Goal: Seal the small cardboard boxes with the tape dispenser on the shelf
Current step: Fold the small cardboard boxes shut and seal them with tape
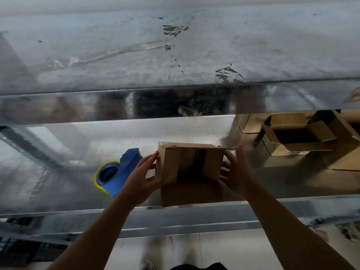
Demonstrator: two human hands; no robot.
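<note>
A small cardboard box (190,164) stands on the shiny metal shelf (68,191) near its front edge, with its top flaps folded inward and a dark gap between them. My left hand (143,177) holds its left side, thumb and fingers curled onto the wall. My right hand (236,172) holds the right side the same way. A blue tape dispenser (118,173) with a yellow-rimmed roll lies on the shelf just left of my left hand, apart from the box.
More cardboard boxes (298,133) with open flaps sit at the back right of the same shelf. An upper metal shelf (175,55) with tape scraps overhangs close above. The shelf's front lip (175,221) runs below my wrists.
</note>
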